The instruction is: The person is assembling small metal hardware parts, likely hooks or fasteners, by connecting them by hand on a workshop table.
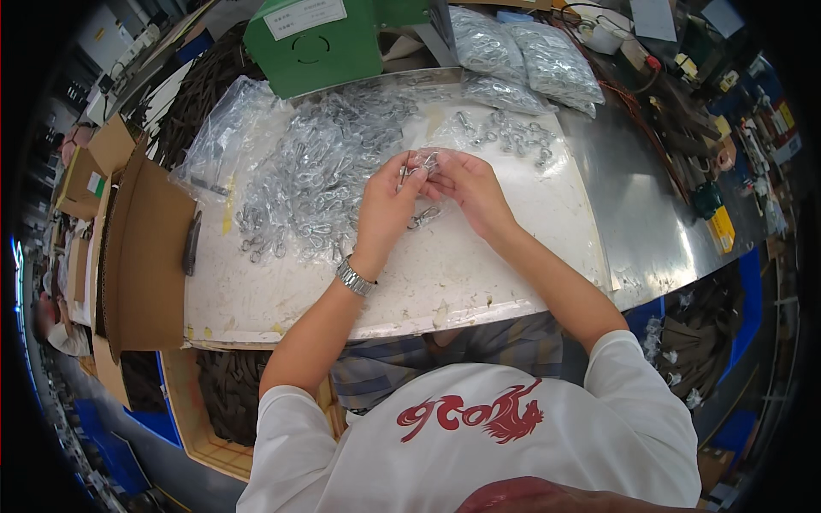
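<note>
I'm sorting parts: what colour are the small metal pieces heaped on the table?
The metal pieces are silvery grey, best seen in the head view.

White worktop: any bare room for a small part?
Yes, on the worktop: between the forearms, nearer the body than the hands; front left, between cardboard box and left forearm; right, between right forearm and steel surface. Crowded: metal clip pile, loose clips, bags behind.

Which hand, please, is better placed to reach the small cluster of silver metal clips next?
Probably the right hand, nearer that small silver metal cluster; the left hand sits farther left.
</note>
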